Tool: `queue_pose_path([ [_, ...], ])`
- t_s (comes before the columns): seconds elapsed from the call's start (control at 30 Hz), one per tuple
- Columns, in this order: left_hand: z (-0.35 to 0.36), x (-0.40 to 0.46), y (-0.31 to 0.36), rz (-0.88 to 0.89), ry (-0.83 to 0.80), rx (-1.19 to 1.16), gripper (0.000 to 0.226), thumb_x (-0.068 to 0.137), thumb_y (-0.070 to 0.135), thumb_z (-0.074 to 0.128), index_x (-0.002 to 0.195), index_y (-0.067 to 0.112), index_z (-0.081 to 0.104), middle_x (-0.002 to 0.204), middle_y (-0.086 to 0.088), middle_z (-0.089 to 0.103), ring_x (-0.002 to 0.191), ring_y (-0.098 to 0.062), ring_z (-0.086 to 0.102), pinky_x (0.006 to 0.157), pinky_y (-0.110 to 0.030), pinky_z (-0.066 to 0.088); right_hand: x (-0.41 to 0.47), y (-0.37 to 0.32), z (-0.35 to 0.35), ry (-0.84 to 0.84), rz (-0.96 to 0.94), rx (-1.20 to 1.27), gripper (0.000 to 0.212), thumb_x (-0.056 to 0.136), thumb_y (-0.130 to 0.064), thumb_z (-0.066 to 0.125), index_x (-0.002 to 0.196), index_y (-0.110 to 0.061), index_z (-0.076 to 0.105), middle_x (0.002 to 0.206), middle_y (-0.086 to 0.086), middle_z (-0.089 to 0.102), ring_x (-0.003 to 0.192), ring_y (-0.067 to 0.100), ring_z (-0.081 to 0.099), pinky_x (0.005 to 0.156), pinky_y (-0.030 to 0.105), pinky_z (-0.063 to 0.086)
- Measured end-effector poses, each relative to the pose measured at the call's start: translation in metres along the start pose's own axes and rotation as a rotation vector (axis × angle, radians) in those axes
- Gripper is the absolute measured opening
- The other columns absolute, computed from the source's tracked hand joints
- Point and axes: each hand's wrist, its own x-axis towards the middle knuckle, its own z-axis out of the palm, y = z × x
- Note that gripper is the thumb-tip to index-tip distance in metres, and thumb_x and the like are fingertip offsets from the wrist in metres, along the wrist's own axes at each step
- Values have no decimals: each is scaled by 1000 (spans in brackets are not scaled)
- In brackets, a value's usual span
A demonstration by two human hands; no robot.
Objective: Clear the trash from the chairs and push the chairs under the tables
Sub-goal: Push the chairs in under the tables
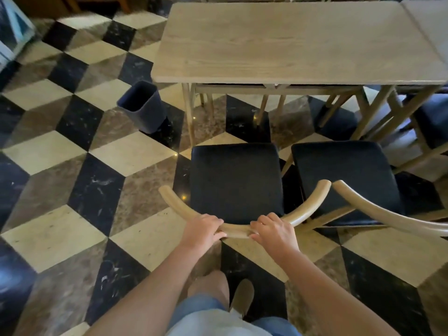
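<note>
The table [291,42] stands at 12 o'clock. The chair [236,180] sits before it, seat clear of the tabletop. Left hand [204,230] and right hand [275,230] each grip its curved backrest rail [236,230], fingers curled over, thumbs beneath.
</note>
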Motion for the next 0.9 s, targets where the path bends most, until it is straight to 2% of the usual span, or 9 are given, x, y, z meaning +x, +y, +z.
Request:
queue_pose_path([
  [0.37, -31, 77, -9, -38, -31, 25, 46, 89, 43, 54, 127, 19, 54, 123, 1, 63, 111, -16, 59, 95, -30, 46, 67, 26, -27, 3, 18, -47, 36, 90, -22, 58, 126, -17, 51, 113, 1, 57, 102, 21, 48, 85, 35, 47],
  [0.6, -55, 142, -38, -9, 24, 39, 45, 87, 45, 56, 124, 19, 57, 120, 1, 66, 108, -14, 61, 94, -27, 46, 138, 45, -46, 60, 57, -17, 32, 91, -29, 58, 122, -19, 55, 108, 0, 61, 97, 19, 51, 82, 34, 49],
  [0.67, -64, 162, -44, -14, 34, 28, 45, 86, 45, 58, 123, 20, 57, 120, 2, 66, 109, -14, 61, 96, -28, 45, 158, 50, -58, 54, 69, -27, 31, 86, -31, 64, 115, -19, 61, 102, -1, 64, 92, 18, 54, 76, 33, 52],
  [0.77, -79, 192, -58, -13, 33, 16, 45, 86, 45, 58, 123, 20, 58, 119, 2, 66, 109, -14, 60, 97, -28, 44, 190, 56, -73, 102, 64, -47, 28, 65, -34, 84, 86, -18, 74, 74, -3, 68, 67, 17, 60, 52, 30, 54],
  [0.8, -84, 202, -64, -12, 35, 16, 45, 85, 45, 58, 122, 20, 58, 119, 2, 66, 109, -14, 60, 97, -29, 44, 201, 57, -78, 118, 68, -47, 29, 62, -34, 86, 82, -18, 74, 70, -3, 67, 64, 17, 60, 49, 29, 53],
  [0.87, -94, 223, -75, -11, 48, 16, 45, 85, 45, 59, 122, 20, 59, 119, 2, 66, 109, -14, 60, 98, -29, 44, 226, 60, -87, 113, 74, -48, 28, 67, -35, 83, 87, -18, 74, 74, -3, 68, 68, 17, 60, 52, 29, 54],
  [0.9, -99, 233, -81, -12, 58, 13, 45, 84, 44, 60, 122, 19, 59, 119, 1, 66, 109, -15, 61, 98, -30, 44, 239, 61, -91, 102, 74, -37, 28, 74, -35, 77, 96, -19, 71, 83, -2, 68, 75, 17, 59, 59, 30, 54],
])
